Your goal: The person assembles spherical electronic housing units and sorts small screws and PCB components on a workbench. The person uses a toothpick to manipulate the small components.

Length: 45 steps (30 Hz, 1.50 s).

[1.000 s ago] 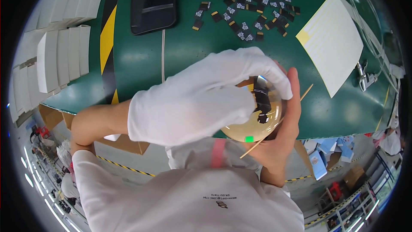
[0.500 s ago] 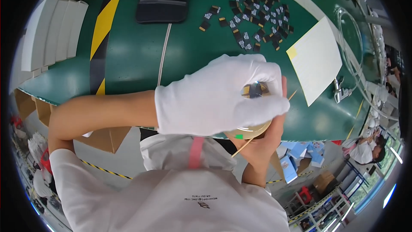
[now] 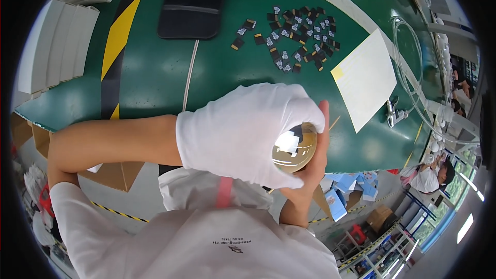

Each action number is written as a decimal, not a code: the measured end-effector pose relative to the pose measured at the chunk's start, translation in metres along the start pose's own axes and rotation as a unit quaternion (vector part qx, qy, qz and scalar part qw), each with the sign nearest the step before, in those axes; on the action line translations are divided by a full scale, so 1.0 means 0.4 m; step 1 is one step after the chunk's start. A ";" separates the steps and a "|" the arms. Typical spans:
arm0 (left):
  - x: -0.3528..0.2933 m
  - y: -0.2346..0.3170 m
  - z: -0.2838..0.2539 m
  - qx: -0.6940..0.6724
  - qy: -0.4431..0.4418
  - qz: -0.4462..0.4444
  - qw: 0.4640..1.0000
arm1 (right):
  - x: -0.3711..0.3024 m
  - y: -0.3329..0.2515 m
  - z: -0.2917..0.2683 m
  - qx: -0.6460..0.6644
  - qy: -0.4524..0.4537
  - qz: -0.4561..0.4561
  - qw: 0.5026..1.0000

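Note:
In front of me, at the table's near edge, a clear, shiny round dome (image 3: 295, 150) with a yellowish inside is held between my two hands. My left hand (image 3: 248, 132), in a white glove, curls its fingers and thumb around the dome's far and near sides. My bare right hand (image 3: 313, 170) cups it from below and the right, its fingers partly hidden behind the dome. A thin wooden stick (image 3: 335, 123) pokes out beyond the right fingers. Farther off on the green table (image 3: 150, 77) lie several small black memory cards (image 3: 299, 33) with gold contacts.
A white sheet (image 3: 368, 80) lies to the right, beside a metal air gun (image 3: 396, 113) with a coiled clear hose (image 3: 408, 67). A black tray-like object (image 3: 192, 10) sits at the far left middle. White boxes (image 3: 62, 41) stand at left; open cartons (image 3: 119, 175) are below.
The gloved left hand has shifted left and its grip has opened wider, showing more of the dome. The dome has turned; the dark piece seen within the grip has moved. The stick shows less.

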<state>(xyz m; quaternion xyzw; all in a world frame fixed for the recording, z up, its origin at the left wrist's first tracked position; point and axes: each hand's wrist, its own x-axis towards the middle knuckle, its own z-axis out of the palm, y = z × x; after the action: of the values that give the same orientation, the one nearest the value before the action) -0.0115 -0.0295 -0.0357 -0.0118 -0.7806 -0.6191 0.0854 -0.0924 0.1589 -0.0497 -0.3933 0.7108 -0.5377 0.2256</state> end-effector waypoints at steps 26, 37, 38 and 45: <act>0.027 -0.028 -0.054 -0.018 -0.110 0.064 0.992 | 0.050 0.018 -0.091 -0.170 -0.087 -0.108 0.976; 0.019 -0.031 -0.040 -0.008 -0.077 0.074 0.994 | 0.048 0.019 -0.088 -0.198 -0.084 -0.121 0.969; 0.020 -0.032 -0.040 -0.013 -0.083 0.072 0.994 | 0.048 0.022 -0.088 -0.197 -0.086 -0.124 0.969; 0.017 -0.025 -0.050 -0.026 -0.105 0.052 0.993 | 0.044 0.029 -0.091 -0.162 -0.076 -0.116 0.977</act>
<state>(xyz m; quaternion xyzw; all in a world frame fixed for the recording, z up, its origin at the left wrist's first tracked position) -0.0169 -0.0519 -0.0400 -0.1198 -0.7671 -0.6293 0.0346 -0.1336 0.1674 -0.0470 -0.5441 0.7187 -0.4069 0.1479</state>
